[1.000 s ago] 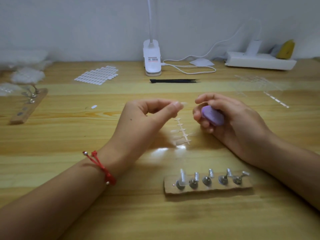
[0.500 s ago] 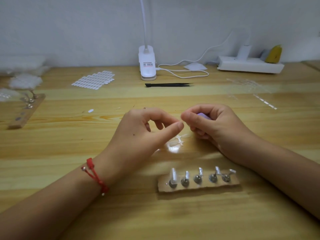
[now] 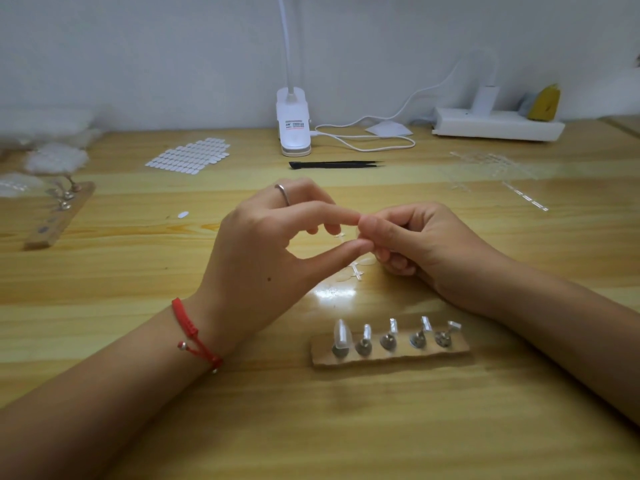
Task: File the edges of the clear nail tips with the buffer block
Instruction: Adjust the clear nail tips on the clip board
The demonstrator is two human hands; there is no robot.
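My left hand pinches a small clear nail tip between thumb and forefinger above the middle of the table. My right hand meets it fingertip to fingertip, thumb against the tip and fingers curled. The purple buffer block it held a moment ago is hidden inside that hand. A short strip of clear tips lies on the wood just under the hands. Nearer me, a cardboard holder carries several metal stands, and the leftmost bears a clear nail tip.
Black tweezers lie behind the hands, in front of a white lamp base with its cable. A sheet of white stickers sits at back left, a second wooden holder at far left, a power strip and clear sprues at right.
The two hands have closed together from a small gap until their fingertips touch at the nail tip. The purple block, plain in the right hand before, has gone out of sight.
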